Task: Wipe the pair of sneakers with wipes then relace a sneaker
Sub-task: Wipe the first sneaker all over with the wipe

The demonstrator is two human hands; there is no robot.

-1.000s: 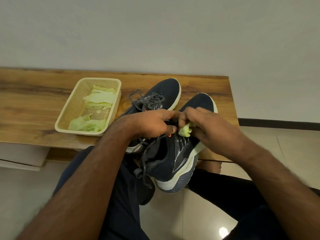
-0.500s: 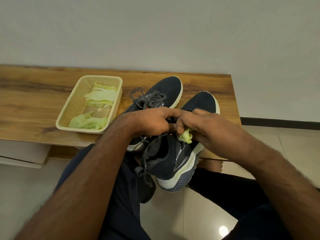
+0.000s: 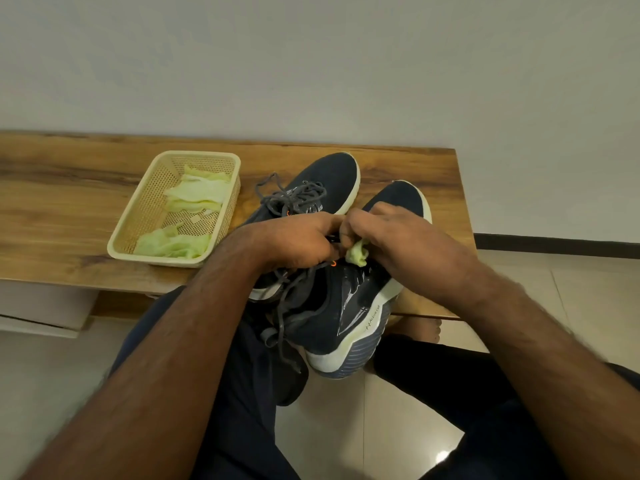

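Risk at frame centre: right hand [image 3: 398,244] pinches the wipe [image 3: 357,255], left hand [image 3: 301,242] grips the tilted sneaker [image 3: 346,306], which could slip off the table [image 3: 69,209].

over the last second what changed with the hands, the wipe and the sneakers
Very little. Both hands, left hand and right hand, stayed together over the near sneaker, the right still gripping the green wipe. The far sneaker, basket and bench kept their places.
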